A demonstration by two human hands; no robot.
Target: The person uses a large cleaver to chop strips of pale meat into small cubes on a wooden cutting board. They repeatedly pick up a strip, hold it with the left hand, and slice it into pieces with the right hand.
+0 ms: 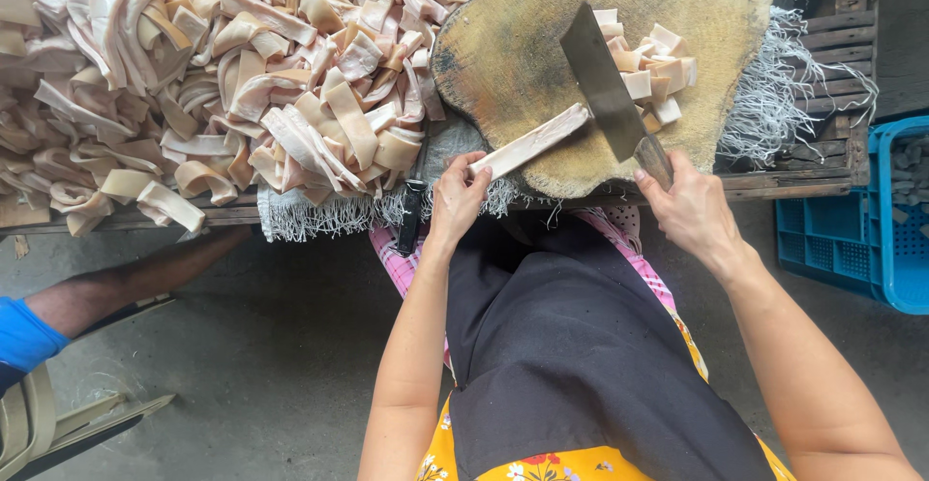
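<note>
**Listener:** What is lying on your left?

**Me:** A big heap [194, 84] of pale, uncut strips is covering the bench [774, 186]. Below it, at the floor, another person's arm [126, 287] in a blue sleeve is reaching in. It is not mine.

**Listener:** And your hands?

**Me:** My left hand [455, 195] is pinching the near end of one long strip [532, 140], fingers closed on it, and the strip is lying across the round wooden block [513, 45]. My right hand [692, 210] is wrapping tightly around the handle of a cleaver [605, 79], whose blade is resting on the strip's far end.

**Listener:** How far along are you?

**Me:** I am judging it barely begun. Only a small pile of cut pieces [653, 70] is sitting on the block just right of the blade, while the heap is looking far larger. A blue crate [852, 239] is standing at the far right.
</note>
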